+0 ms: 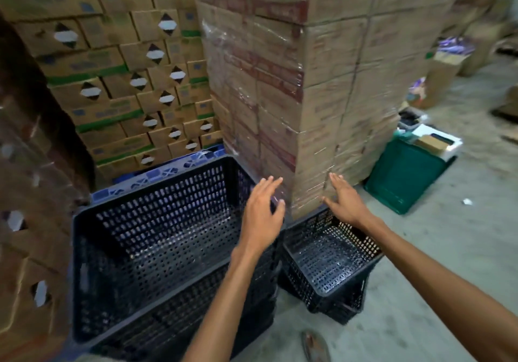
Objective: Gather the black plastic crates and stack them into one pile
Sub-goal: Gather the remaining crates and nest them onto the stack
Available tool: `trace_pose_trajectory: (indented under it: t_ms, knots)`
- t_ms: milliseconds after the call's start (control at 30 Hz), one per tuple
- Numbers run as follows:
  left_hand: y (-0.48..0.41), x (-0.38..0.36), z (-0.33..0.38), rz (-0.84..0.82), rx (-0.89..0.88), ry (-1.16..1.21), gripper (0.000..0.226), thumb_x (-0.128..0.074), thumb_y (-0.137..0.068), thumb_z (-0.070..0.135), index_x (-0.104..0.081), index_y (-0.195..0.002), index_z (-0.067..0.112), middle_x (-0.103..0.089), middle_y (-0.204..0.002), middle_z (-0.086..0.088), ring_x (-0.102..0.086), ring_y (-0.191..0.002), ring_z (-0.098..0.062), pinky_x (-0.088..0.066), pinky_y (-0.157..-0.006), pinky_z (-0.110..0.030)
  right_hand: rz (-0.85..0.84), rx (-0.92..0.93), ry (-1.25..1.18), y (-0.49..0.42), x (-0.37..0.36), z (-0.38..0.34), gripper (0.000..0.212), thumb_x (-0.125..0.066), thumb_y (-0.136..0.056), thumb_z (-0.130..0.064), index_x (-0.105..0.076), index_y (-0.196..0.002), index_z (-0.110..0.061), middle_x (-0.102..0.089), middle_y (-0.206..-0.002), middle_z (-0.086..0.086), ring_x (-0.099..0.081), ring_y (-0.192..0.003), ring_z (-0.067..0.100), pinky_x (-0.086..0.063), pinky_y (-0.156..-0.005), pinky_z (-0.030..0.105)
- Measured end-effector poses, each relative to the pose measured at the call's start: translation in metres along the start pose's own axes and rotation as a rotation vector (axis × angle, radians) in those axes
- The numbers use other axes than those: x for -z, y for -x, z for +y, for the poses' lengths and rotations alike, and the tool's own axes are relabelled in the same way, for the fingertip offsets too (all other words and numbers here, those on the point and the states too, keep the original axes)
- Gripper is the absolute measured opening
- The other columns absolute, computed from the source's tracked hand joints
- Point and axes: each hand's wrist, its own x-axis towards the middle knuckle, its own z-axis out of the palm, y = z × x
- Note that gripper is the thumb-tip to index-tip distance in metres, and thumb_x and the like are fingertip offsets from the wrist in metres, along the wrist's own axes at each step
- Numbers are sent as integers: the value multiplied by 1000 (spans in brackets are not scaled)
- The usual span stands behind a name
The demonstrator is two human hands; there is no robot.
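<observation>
Both hands are hovering with a wide grip, fingers spread and holding nothing: the left hand (262,213) over the right rim of a tall pile of black crates (157,238), the right hand (346,203) above a lower black crate (325,252) just beside it. The crates are rigid plastic, rectangular and perforated with small slots. They are sitting on a grey concrete floor (434,263), against film-wrapped cardboard cartons (280,95), with a green crate (403,176) lying nearby.
</observation>
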Motion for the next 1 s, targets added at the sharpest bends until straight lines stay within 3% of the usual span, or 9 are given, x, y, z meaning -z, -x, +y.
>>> trace_pose_trajectory:
  t_ms: [100, 233, 367, 500, 633, 700, 767, 900, 1000]
  knots:
    - [-16, -74, 22, -108, -28, 33, 46, -55, -93, 18, -54, -139, 20, -51, -148, -2, -41, -141, -16, -25, -120, -27, -10, -78, -32, -7, 5, 52, 77, -58, -93, -35, -21, -153, -2, -21, -160, 17, -17, -149, 28, -15, -121, 34]
    - [-34, -168, 13, -226, 109, 48, 42, -57, -93, 17, -59, -135, 22, -60, -139, 0, -52, -131, -16, -38, -111, -28, -111, -110, -50, -30, -6, 128, 82, -54, -90, -46, -22, -153, -4, -24, -159, 16, -22, -148, 29, -18, -120, 35]
    - [-37, -252, -23, -227, 481, 57, 39, -60, -92, 13, -62, -131, 16, -71, -112, -21, -65, -105, -33, -49, -89, -38, -264, -74, -27, -51, -30, 202, 76, -54, -93, -41, -24, -152, -4, -26, -159, 16, -24, -147, 29, -20, -119, 33]
    - [-21, -314, -60, -191, 807, 76, 41, -61, -90, 6, -63, -131, 11, -72, -106, -10, -68, -96, -24, -46, -79, -25, -339, -106, -71, -64, -60, 264, 66, -61, -92, -29, -37, -147, -2, -43, -149, 20, -40, -139, 31, -27, -113, 30]
    - [1, -355, -99, -173, 1044, 96, 42, -63, -91, 12, -60, -133, 12, -67, -127, -10, -64, -117, -28, -51, -97, -36, -396, -154, -79, -70, -98, 321, 62, -52, -86, -42, -52, -135, -3, -60, -131, 19, -56, -122, 34, -42, -102, 33]
    - [7, -376, -121, -140, 1133, 102, 46, -64, -90, 9, -57, -135, 8, -64, -132, -15, -62, -121, -29, -48, -101, -37, -375, -201, -67, -76, -123, 353, 58, -59, -84, -32, -54, -132, 0, -61, -125, 23, -58, -116, 38, -46, -97, 39]
    - [13, -394, -148, -92, 1219, 109, 48, -65, -90, 8, -54, -137, 7, -62, -133, -16, -61, -121, -30, -46, -103, -37, -346, -219, -13, -90, -144, 379, 60, -62, -83, -28, -51, -135, 0, -59, -129, 25, -56, -119, 40, -49, -97, 45]
    - [24, -445, -215, 1, 1427, 162, 58, -69, -88, 18, -48, -142, 17, -62, -134, -15, -60, -120, -31, -48, -104, -47, -370, -266, 106, -126, -196, 437, 66, -55, -84, -39, -44, -142, -8, -47, -144, 20, -45, -132, 38, -43, -102, 51]
    - [18, -482, -249, 121, 1537, 193, 61, -70, -86, 16, -47, -142, 15, -61, -135, -12, -58, -122, -31, -45, -107, -43, -297, -295, 144, -153, -226, 475, 68, -57, -85, -36, -39, -144, -7, -42, -147, 21, -38, -136, 39, -38, -106, 53]
